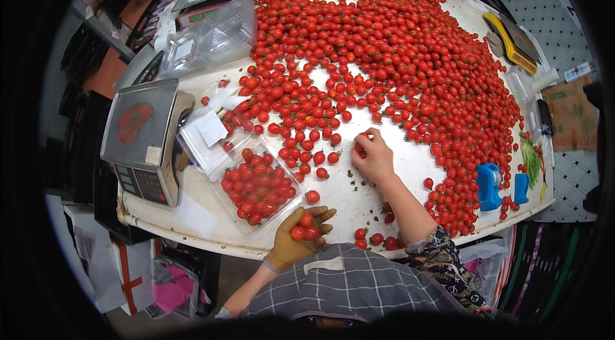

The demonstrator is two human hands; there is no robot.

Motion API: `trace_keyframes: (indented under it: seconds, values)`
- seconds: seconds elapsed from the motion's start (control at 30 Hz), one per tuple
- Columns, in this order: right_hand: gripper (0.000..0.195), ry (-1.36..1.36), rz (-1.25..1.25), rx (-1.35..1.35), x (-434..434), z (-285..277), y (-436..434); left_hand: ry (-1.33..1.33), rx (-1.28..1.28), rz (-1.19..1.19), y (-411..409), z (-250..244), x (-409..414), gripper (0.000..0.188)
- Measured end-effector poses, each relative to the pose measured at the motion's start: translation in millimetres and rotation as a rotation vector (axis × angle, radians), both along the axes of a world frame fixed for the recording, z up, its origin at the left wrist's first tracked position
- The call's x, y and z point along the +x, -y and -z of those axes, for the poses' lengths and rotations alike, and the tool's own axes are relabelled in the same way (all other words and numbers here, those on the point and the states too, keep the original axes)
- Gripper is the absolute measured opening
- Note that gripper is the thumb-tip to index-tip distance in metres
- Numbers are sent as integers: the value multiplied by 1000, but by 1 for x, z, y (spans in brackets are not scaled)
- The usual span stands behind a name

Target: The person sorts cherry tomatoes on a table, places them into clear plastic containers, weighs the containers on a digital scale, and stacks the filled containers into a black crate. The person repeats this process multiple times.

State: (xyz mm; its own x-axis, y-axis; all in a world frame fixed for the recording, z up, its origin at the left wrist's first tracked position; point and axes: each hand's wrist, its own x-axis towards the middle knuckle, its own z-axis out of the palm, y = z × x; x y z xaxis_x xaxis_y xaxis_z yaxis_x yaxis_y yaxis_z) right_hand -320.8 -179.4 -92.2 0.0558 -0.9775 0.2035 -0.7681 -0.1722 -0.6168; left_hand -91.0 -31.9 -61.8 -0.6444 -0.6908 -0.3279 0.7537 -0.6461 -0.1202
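My left hand (299, 236), in a tan glove, is palm up near the table's front edge and cradles several cherry tomatoes (305, 230). Bare and bent at the fingers, my right hand (374, 155) is over the white tabletop with a red cherry tomato (359, 148) partly showing at its fingertips. An open clear plastic clamshell box (259, 188) filled with cherry tomatoes lies just left of my gloved hand. Small green stem caps (354, 182) are scattered below my right hand. Beyond both hands spreads a large heap of cherry tomatoes (413, 51).
A weighing scale (139, 138) stands at the left, with stacked clear clamshell boxes (211, 37) behind it. Blue tape dispensers (489, 187) are at the right. A yellow scale (511, 44) lies far right. Loose tomatoes (376, 239) sit along the front edge.
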Motion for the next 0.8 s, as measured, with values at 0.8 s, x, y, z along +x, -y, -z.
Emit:
trace_keyframes:
  seconds: [0.8]
  values:
    - [36,155,-486,-106,129,-46,-43,771,-297,-813,34,-33,105,46]
